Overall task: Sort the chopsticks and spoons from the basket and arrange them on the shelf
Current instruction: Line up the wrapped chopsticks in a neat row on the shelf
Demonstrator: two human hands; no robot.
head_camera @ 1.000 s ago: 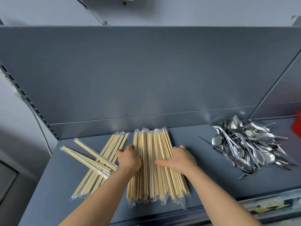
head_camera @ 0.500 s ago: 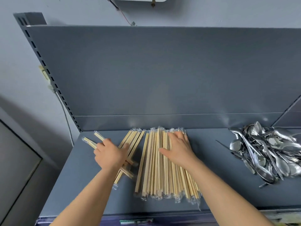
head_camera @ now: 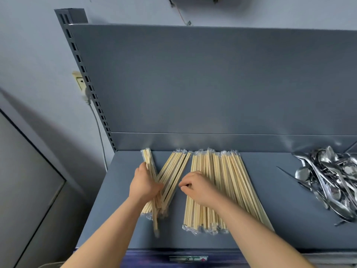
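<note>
Wrapped wooden chopsticks lie in a neat row [head_camera: 222, 182] on the grey shelf [head_camera: 280, 219], ends toward the back wall. Left of it a smaller slanted bunch [head_camera: 173, 169] fans out. My left hand [head_camera: 144, 183] is shut on a few chopstick packs [head_camera: 148, 159] that it holds upright-slanted over that bunch. My right hand [head_camera: 195, 185] rests on the left edge of the neat row, fingers curled, pinching at a pack. A heap of metal spoons [head_camera: 328, 180] lies at the shelf's right. The basket is not in view.
The shelf's back panel [head_camera: 212, 84] rises behind the chopsticks, with a slotted upright [head_camera: 87, 80] at its left. A wall socket with a cable [head_camera: 82, 86] sits beyond the upright. Bare shelf shows between the chopsticks and the spoons.
My left hand gathered the crossed loose packs and turned them toward the back wall. My right hand slid from the top of the row to its left edge and curled. The view shifted left.
</note>
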